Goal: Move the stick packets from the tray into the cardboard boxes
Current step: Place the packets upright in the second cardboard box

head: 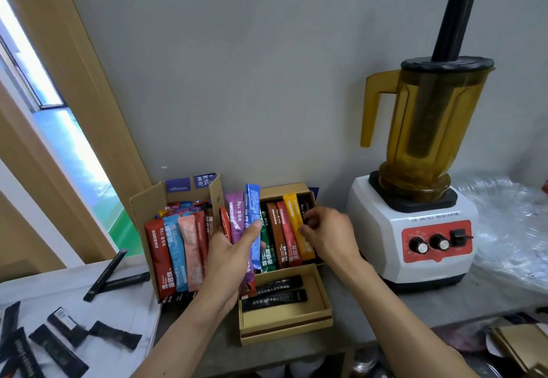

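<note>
While the left hand (234, 262) pinches a fan of packets (246, 229) between the boxes (296, 259), the right fingers (311, 223), curled, nip a dark packet in the back row; best seat it upright, snug beside the yellow (296, 226)

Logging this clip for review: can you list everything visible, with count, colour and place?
Tall cardboard box: one, brown, left, full of coloured packets.
Flat cardboard boxes: two, brown, centre; far one holds coloured packets, near one black.
Tray: one, white, lower left.
Black packets: several, scattered on tray.
Blender: one, white base, amber jug, right.
Left hand: holds several coloured packets.
Right hand: fingers on packets in far box.
</note>
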A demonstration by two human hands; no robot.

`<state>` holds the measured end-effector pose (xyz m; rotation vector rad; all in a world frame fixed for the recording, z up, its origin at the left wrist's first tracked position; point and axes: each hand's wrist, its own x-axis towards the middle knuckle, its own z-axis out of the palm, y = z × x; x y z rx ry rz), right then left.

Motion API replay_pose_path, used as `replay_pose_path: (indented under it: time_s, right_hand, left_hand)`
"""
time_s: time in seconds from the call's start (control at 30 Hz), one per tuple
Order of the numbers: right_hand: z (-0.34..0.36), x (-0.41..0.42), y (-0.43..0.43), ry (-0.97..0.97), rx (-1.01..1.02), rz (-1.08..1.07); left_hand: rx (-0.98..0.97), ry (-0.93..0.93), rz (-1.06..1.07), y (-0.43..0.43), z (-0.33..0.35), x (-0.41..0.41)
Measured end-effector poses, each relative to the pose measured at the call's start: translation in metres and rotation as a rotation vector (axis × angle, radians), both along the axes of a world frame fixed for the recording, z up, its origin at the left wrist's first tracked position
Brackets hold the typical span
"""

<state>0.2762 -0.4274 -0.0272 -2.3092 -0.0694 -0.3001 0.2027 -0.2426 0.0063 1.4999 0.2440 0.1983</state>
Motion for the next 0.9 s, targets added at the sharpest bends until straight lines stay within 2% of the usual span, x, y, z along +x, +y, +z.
replay_pose_path:
  time_s: [0.17,0.27,0.3,0.37,0.43,0.5,0.6,0.77,0.9]
  right_hand:
    - [-0.011,-0.009,0.003,-0.068,-0.189,-0.024]
    - [-0.011,-0.01,0.004,-0.049,-0.207,-0.013]
    - [-0.007,-0.011,0.004,-0.06,-0.138,0.007]
    - [0.006,-0.015,0.006,-0.071,0.201,0.077]
    - [0.024,-0.022,0.01,0.029,0.589,0.181]
    - [0.038,-0.026,0.015,0.148,0.787,0.27]
    - [0.046,-0.023,0.019,0.19,0.834,0.304]
    - [0.052,-0.014,0.02,0.132,0.973,0.162]
    - [0.055,-0.013,0.018,0.224,1.052,0.261]
  left_hand:
    - [-0.002,0.02,-0.031,0.001,0.001,-0.003]
    - [0.038,0.032,-0.023,0.002,0.003,-0.003]
    - [0.04,0.03,-0.028,0.002,0.003,-0.004]
    - [0.038,0.022,-0.039,0.002,0.004,-0.005]
    - [0.061,0.014,-0.054,0.002,0.004,-0.006]
    - [0.075,0.0,-0.081,0.002,0.002,-0.006]
    - [0.12,0.013,-0.12,0.002,0.001,-0.009]
    - [0.276,0.074,-0.169,0.008,-0.005,-0.012]
    - [0.134,0.105,-0.211,0.007,-0.003,-0.013]
